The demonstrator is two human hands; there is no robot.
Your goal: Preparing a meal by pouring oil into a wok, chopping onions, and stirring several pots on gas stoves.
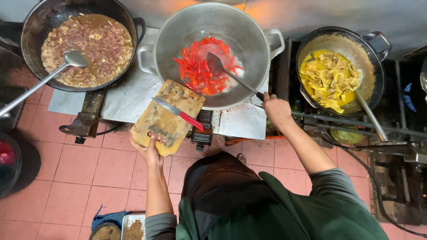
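The steel wok [209, 53] is the landmark, sitting on a burner at the centre of the stove line. Left of it stands a larger black wok [80, 44] of brown minced stew with a ladle [66, 62] resting in it. Right of it a smaller black pan [340, 71] holds yellow curry with a spoon [369, 113] leaning out over its near rim.

Inside the steel wok lie sliced red chillies [198, 66] in a little oil, gathered toward the near left of the bowl. The step in hand looks like frying the chillies. The right hand [275, 109], just off the wok's near right rim, is closed around the handle of a spatula [222, 66] whose blade sits among them. The left hand [150, 149], below the wok's near left rim, clamps the bottom edge of a worn board [167, 116], tilted so its far edge touches that rim. A red-handled knife [180, 113] lies loose across the board. The board looks bare, so the chillies appear all tipped in.

By my judgement the next move calls for setting the board down level so the knife cannot slide off, then stirring so the chillies do not scorch.

Well below the wok, at the floor's near edge, sit a small tray [133, 227] and a bowl [106, 231] of brown paste. No packages, labels or signs are visible.
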